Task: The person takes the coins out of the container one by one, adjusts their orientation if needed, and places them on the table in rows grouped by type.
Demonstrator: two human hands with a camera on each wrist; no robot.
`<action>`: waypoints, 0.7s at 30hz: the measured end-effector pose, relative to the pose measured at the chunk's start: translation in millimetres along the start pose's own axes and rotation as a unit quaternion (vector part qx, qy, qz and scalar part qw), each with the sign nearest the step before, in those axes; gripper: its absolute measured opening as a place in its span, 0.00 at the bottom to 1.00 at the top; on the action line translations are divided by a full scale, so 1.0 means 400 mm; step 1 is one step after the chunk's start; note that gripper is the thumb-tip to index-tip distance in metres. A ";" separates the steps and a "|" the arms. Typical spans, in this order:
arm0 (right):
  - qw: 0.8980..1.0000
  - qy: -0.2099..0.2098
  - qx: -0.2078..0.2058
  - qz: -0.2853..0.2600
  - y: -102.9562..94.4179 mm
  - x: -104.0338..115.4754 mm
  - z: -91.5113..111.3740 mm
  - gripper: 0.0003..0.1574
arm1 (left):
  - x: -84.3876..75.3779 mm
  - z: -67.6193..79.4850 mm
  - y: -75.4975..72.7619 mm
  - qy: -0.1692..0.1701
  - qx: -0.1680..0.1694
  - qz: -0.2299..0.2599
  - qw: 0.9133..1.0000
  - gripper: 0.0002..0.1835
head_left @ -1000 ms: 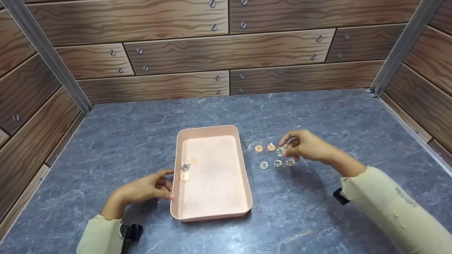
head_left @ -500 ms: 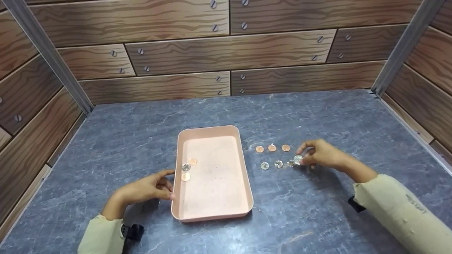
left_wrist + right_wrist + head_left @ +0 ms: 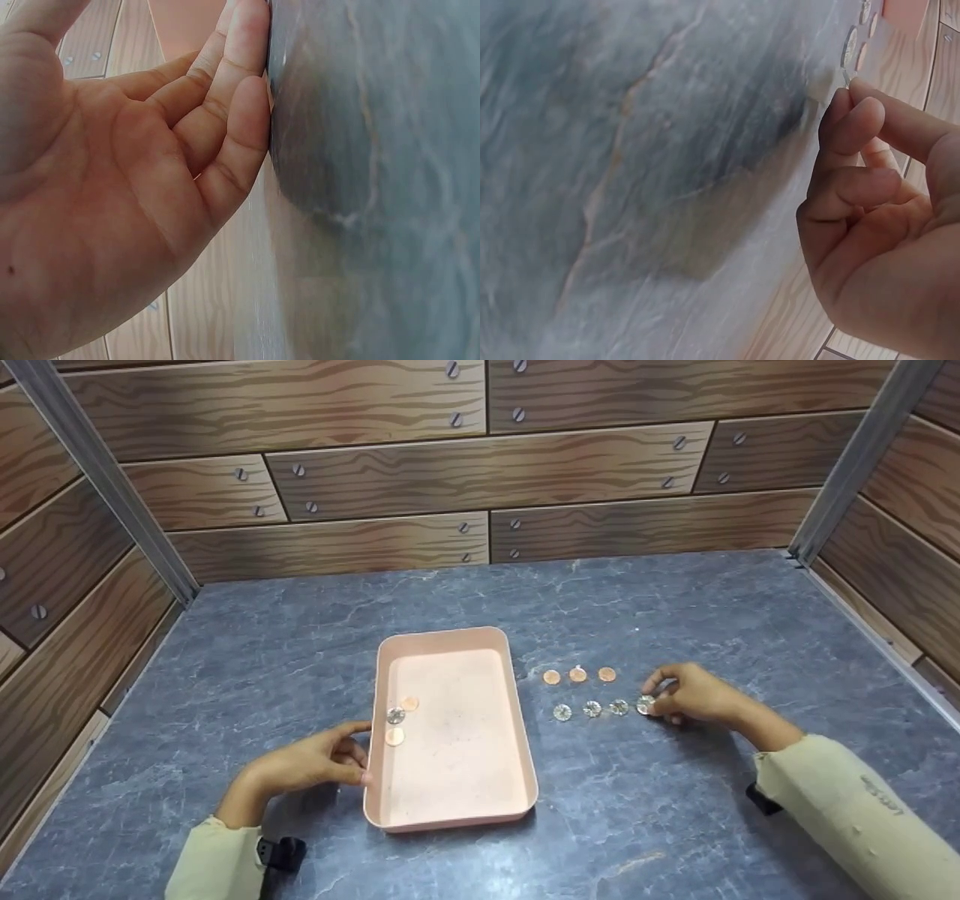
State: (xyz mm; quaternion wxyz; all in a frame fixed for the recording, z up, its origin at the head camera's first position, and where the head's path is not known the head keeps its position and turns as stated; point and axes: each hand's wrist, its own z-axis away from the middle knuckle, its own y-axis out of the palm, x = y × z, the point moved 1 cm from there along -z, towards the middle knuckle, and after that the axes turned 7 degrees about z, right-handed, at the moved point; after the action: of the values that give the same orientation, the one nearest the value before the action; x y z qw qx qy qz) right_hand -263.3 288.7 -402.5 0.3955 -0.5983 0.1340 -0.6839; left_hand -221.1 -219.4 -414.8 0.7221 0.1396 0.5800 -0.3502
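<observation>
My right hand (image 3: 694, 692) pinches a silver coin (image 3: 644, 705) between thumb and forefinger, low over the table at the right end of a row. In that row lie three more silver coins (image 3: 592, 709); three copper coins (image 3: 578, 675) form a second row behind. In the right wrist view the fingertips of the right hand (image 3: 877, 195) meet on the held coin's thin edge. A pink tray (image 3: 465, 772) stands at centre, holding one silver and two copper coins. My left hand (image 3: 300, 757) touches its left side with thumb and fingers; the left wrist view shows the fingers loosely bent.
The table (image 3: 300, 622) has a grey marbled top. Wood-patterned panels (image 3: 375, 487) stand at the back and both sides, with metal posts (image 3: 847, 465) at the corners. The rows of coins lie just right of the tray.
My right hand has moved right and slightly nearer with the silver coin, from above the copper row to the end of the silver row. The left hand stays at the tray.
</observation>
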 end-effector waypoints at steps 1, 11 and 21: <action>1.000 -0.002 0.001 0.000 0.000 0.000 0.000 0.20 | 0.000 0.000 0.000 -0.001 0.001 0.001 1.000 0.49; 0.999 0.000 -0.013 0.034 0.004 0.000 -0.005 0.18 | -0.003 -0.001 0.001 0.004 0.001 -0.006 1.000 0.48; 0.996 -0.011 -0.025 0.079 0.003 -0.014 -0.009 0.14 | 0.000 0.001 0.002 0.004 -0.002 -0.007 1.000 0.48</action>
State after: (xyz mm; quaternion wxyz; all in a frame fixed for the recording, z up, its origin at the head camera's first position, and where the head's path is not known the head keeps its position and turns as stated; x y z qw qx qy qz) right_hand -266.3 290.8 -407.9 0.4345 -0.6029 0.1940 -0.6404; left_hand -220.2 -219.3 -414.7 0.7176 0.1361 0.5844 -0.3535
